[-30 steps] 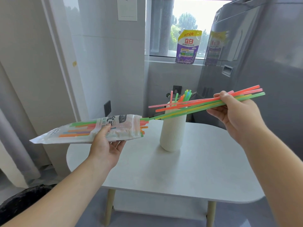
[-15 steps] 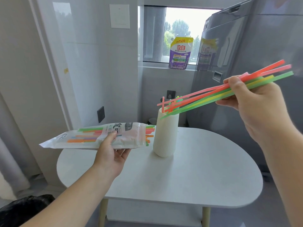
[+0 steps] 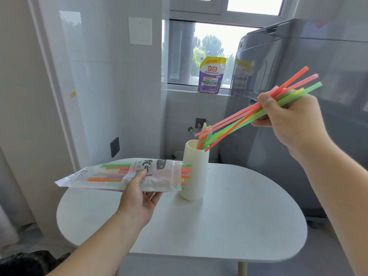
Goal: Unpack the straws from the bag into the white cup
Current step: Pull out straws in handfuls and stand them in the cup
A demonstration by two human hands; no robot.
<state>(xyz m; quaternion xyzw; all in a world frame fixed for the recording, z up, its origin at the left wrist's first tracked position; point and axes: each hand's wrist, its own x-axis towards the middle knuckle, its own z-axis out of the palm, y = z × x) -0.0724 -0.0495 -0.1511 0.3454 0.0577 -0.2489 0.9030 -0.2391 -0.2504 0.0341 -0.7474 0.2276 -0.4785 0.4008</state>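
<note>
Straw bunch [image 3: 249, 118] clamped in my right hand [image 3: 288, 118], tips splayed just over the white cup [image 3: 196, 170] mouth near the worktop [image 3: 229, 226] back edge. Stray tips may miss the rim or tip the cup. Left hand [image 3: 139, 196] grips the bag [image 3: 127, 175], open end level; straws could slide out.

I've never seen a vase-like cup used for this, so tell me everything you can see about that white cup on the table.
The white cup is tall and narrow with fine vertical ribs and a matte look. It stands upright on the white table. Its open mouth holds a few colored straws, and the lower tips of the straw bundle held by the right hand reach its rim. The straw bag in the left hand sits just beside it.
</note>
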